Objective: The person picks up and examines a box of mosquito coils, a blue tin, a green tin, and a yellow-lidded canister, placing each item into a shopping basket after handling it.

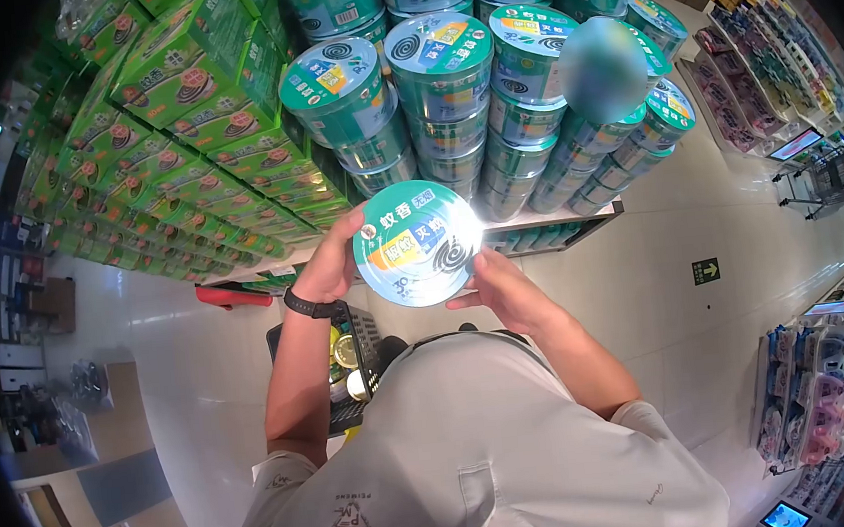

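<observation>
A round tub (410, 239) with a teal, yellow and blue lid, printed with a black coil, is held in front of my chest, its lid facing up. On its left side my left hand (332, 261) grips the rim, a dark band around the wrist. At the lower right edge of the tub, my right hand (502, 289) holds it with the fingers partly under it. Just beyond stand stacks of matching tubs (439, 46) on a display.
Green boxes (196, 92) are piled at the left of the display shelf (580, 230). A dark shopping basket (360, 329) with tins stands by my left side. Stocked shelves (824, 379) line the right. A blurred round patch covers some tubs.
</observation>
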{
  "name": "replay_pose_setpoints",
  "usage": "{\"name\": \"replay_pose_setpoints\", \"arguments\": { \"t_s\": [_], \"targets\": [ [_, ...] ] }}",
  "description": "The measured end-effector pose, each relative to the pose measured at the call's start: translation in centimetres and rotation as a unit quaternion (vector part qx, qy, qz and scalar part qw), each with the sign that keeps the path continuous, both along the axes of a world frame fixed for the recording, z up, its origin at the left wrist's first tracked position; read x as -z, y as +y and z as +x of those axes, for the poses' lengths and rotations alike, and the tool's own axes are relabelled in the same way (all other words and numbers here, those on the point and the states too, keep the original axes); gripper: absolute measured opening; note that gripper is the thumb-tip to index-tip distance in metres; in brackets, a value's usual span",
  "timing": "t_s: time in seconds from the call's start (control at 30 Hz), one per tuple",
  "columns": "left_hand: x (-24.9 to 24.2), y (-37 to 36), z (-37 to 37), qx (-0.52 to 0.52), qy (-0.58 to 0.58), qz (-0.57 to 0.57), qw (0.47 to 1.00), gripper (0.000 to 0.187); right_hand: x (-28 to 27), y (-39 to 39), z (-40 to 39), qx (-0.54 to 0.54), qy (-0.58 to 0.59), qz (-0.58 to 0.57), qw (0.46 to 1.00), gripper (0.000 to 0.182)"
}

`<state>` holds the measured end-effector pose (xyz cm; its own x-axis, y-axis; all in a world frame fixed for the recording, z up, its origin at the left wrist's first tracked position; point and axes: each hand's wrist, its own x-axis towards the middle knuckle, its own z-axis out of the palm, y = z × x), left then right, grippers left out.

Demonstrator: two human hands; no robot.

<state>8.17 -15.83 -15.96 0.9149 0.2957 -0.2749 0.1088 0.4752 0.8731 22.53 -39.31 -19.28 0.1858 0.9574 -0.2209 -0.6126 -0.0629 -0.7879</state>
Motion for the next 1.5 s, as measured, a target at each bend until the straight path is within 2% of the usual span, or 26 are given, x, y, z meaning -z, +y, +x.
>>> {"name": "replay_pose_setpoints", "arguments": {
  "t_s": [0.33, 0.63, 0.83, 0.97, 1.07, 1.5],
  "targets": [
    [1.6, 0.4, -0.5, 0.003, 0.007, -0.029, 1.000, 0.079, 0.9, 0.0, 0.3, -0.002, 0.007, -0.010, 1.000, 0.076],
    [3.2, -0.7, -1.0, 0.034, -0.048, 0.005, 0.998, 0.084, 1.8, -1.0, -0.5, 0.000, 0.014, -0.007, 1.000, 0.086],
    [4.5, -1.3, -1.9, 0.049, -0.047, -0.031, 0.997, 0.090, 3.0, -1.1, -0.6, -0.038, 0.029, -0.044, 0.998, 0.093],
    [5.3, -1.3, -2.5, 0.041, -0.028, -0.049, 0.998, 0.091, 3.3, -0.7, -0.3, -0.062, 0.025, -0.079, 0.995, 0.093],
    [5.3, -1.4, -2.6, 0.025, -0.021, -0.055, 0.998, 0.091, 3.0, -0.3, -0.8, -0.037, 0.003, -0.104, 0.994, 0.094],
    [7.8, -0.6, -3.4, -0.024, -0.002, -0.075, 0.997, 0.091, 4.3, 1.2, 0.0, -0.057, -0.012, -0.127, 0.990, 0.094]
  ]
}}
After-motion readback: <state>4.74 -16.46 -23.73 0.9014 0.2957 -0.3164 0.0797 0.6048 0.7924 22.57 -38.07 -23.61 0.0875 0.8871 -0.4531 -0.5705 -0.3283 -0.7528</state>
